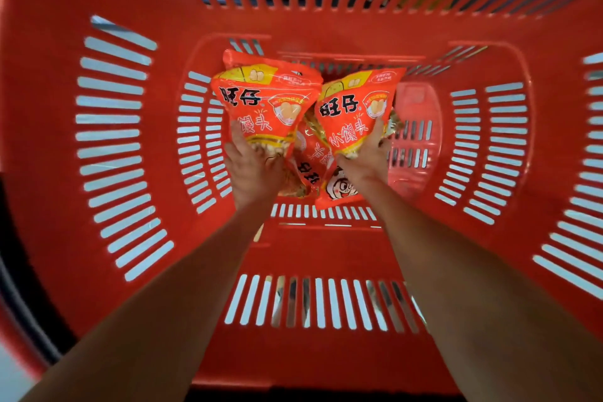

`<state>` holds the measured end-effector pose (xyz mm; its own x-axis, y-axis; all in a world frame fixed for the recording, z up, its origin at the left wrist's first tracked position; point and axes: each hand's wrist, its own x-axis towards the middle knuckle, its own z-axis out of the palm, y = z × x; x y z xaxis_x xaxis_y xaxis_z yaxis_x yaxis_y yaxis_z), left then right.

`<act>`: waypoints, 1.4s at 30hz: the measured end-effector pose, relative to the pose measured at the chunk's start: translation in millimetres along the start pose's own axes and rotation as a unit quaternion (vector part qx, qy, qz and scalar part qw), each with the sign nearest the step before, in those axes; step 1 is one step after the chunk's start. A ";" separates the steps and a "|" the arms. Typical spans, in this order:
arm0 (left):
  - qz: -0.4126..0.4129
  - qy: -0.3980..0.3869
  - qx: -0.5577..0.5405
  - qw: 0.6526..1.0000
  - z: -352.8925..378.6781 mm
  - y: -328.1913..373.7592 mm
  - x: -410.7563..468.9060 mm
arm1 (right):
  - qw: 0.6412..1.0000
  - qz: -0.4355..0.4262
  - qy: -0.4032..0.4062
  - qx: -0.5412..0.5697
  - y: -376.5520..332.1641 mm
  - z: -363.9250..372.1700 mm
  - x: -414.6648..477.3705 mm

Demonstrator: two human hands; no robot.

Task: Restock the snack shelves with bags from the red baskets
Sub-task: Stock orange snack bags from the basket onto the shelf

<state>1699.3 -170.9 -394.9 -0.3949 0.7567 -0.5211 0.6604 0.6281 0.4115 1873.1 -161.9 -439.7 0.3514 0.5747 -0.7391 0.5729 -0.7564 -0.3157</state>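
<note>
Grip on each side: over the basket (114,147) floor, the left hand (253,166) clutches the left bag (261,101) by its near end, the right hand (365,161) the right bag (355,108); both bags point toward the far wall.

a shop: red shopping basket (293,19) holding packaged snack bags (266,101).

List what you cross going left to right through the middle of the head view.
Basket's left wall → left bag → right bag → right wall.
</note>
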 end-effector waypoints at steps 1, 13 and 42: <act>-0.002 -0.003 -0.001 1.000 -2.7 1.4 -2.2 | 1.000 -0.006 -0.003 -0.005 2.7 -6.3 -2.0; -0.033 -0.059 -0.011 0.998 -84.5 59.4 -82.0 | 0.997 -0.032 -0.037 -0.062 -9.0 -112.3 -107.7; 0.383 0.176 -0.205 0.883 -491.2 309.5 -353.5 | 0.853 -0.372 0.361 0.052 -184.0 -506.0 -520.6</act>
<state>1729.6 -154.8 284.0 -0.1536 0.9526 0.2626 0.5621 -0.1343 0.8161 1959.5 -163.8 304.2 0.3057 0.9221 0.2373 0.7804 -0.0999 -0.6172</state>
